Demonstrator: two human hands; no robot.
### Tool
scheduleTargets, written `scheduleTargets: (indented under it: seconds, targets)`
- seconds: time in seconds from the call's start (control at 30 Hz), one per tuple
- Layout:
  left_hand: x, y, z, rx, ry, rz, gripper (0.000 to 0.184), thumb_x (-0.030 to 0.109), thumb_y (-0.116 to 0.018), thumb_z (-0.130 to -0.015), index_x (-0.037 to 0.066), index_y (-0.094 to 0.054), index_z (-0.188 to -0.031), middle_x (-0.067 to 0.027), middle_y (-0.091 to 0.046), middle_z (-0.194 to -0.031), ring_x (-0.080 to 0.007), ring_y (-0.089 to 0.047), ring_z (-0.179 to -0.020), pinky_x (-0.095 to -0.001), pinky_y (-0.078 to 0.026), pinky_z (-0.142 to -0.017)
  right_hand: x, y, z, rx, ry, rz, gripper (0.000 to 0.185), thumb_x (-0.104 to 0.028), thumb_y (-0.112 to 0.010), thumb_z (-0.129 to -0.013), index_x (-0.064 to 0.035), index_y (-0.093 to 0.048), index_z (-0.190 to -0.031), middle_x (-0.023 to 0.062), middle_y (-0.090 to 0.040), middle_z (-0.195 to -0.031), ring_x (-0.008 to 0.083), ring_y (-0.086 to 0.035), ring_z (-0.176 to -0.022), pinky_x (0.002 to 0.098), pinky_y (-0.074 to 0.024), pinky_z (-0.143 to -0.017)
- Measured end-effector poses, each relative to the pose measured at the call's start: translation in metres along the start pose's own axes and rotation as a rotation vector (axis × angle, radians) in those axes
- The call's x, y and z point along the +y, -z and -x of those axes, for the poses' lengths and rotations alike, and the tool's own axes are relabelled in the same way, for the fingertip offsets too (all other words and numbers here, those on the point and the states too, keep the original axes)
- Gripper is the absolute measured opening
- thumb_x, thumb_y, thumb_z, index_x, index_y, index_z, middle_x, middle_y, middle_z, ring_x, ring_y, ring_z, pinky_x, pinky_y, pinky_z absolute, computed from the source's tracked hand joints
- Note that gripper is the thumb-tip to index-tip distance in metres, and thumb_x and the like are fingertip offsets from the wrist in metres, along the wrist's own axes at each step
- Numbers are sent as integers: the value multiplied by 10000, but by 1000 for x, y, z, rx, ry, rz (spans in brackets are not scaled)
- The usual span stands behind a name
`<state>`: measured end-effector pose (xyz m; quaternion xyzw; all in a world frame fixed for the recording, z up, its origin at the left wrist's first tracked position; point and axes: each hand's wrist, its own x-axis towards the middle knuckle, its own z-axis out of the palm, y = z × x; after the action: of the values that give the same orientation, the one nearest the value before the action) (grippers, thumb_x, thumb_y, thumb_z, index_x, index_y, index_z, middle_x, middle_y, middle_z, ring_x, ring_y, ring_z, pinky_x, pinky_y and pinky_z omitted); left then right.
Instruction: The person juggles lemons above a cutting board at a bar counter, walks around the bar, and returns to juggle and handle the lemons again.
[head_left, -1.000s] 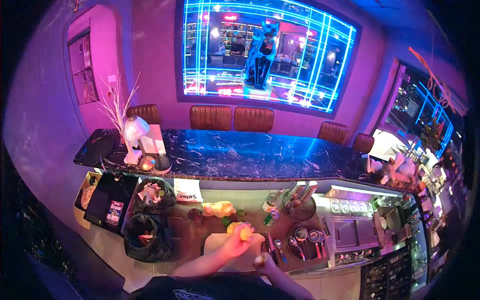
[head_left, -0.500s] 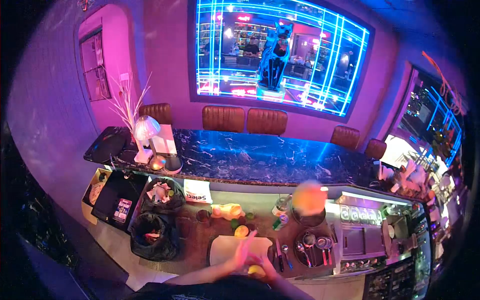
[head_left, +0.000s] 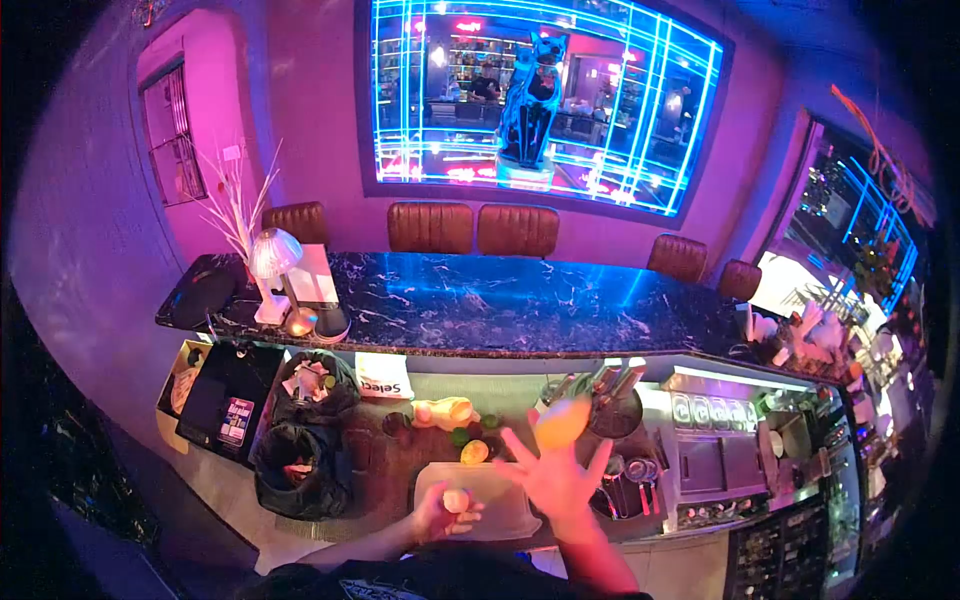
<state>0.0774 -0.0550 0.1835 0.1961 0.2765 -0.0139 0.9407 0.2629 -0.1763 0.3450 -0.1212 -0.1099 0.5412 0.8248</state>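
My left hand (head_left: 437,515) is closed around a pale round fruit (head_left: 456,500), over the left part of the white cutting board (head_left: 500,488). To its right, my right hand (head_left: 562,490) is raised with fingers spread wide. A blurred yellow-orange fruit (head_left: 563,423) shows just above its fingers, seemingly in the air with no finger wrapped round it. Another yellow fruit (head_left: 475,452) lies on the counter behind the board. Small green fruits (head_left: 461,437) and a pale yellow cloth-like item (head_left: 444,411) are further back.
Two black-lined bins (head_left: 302,475) stand at the left beside a black box (head_left: 235,400). On the right are a round tray with bar tools (head_left: 628,490), metal shakers (head_left: 622,385) and a sink (head_left: 790,435). A raised marble bar (head_left: 450,305) with a lamp (head_left: 276,255) runs behind.
My hands have moved apart from near each other. My right hand has risen, fingers spread. The airborne fruit appears lower and further left than half a second ago. The view has shifted slightly.
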Motion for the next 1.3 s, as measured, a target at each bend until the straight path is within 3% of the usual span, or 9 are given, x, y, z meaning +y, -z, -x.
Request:
scheduleTargets:
  seconds: [0.37,0.4,0.5,0.8,0.93,1.1,1.17,1.27,1.3]
  targets:
    - [-32,90,-43,-21,-27,21,721,722,-351,-962,92,-642,-1160,-124,-704,-1056,-278,-677,-818,-379,-536,-658,49,72,-27,-111,-344,-161,839,-808,-409,-877,-321,-354,-1557,158,-362,-1594,510,-202,-1479,663,-180,-1185]
    - [-32,92,-42,46,-36,64,683,691,-369,-966,83,-648,-1106,-127,-699,-1001,-280,-666,-786,-381,-517,-637,46,17,-27,-106,-361,-30,719,-728,-483,-910,-279,-459,-1470,155,-576,-1342,394,-533,-1243,550,-449,-1033]
    - [-29,111,-40,83,-27,159,595,612,-410,-967,68,-648,-1003,-123,-675,-873,-278,-638,-722,-387,-491,-609,74,75,-33,-297,-578,-598,584,-623,-571,-931,-222,-525,-1353,99,-600,-1045,202,-604,-801,334,-514,-685]
    - [-41,135,-28,266,-84,3,409,487,-482,-947,121,-624,-830,-27,-589,-668,-186,-569,-614,-318,-441,-582,91,281,-4,626,-493,42,333,-375,-621,-945,-147,-597,-1186,81,-595,-951,202,-590,-748,291,-495,-620]
    - [-63,233,-69,31,-97,-127,351,453,-573,-956,141,-644,-813,24,-596,-698,-117,-546,-617,-262,-421,-560,102,319,17,717,-415,279,329,-368,-626,-943,-134,-609,-1174,88,-609,-958,230,-612,-773,330,-511,-636]
    - [-70,178,-40,513,-207,-656,451,291,-834,-798,56,-648,-1135,-55,-658,-955,-143,-621,-820,-283,-527,-705,111,306,35,899,-348,637,325,-358,-632,-941,-117,-625,-1158,97,-625,-967,266,-638,-804,379,-530,-656]
    - [-74,210,-47,532,-642,-1218,595,299,-875,-716,25,-623,-1181,-117,-655,-1047,-231,-641,-951,-351,-546,-821,103,286,42,987,-268,1074,323,-354,-634,-940,-110,-631,-1151,101,-631,-971,281,-649,-816,398,-537,-664]
    - [-53,195,-41,531,-409,-1439,584,323,-871,-692,19,-644,-1136,-163,-655,-1070,-291,-634,-1047,-406,-535,-878,87,310,49,507,302,2040,328,-344,-630,-944,-92,-613,-1153,133,-661,-978,347,-677,-820,457,-543,-686]
    - [-53,194,-42,525,-402,-1439,584,323,-871,-692,19,-644,-1136,-163,-655,-1070,-291,-634,-1047,-406,-535,-878,73,316,48,599,18,2028,336,-326,-652,-917,-99,-623,-1164,138,-642,-1039,357,-646,-911,469,-529,-744]
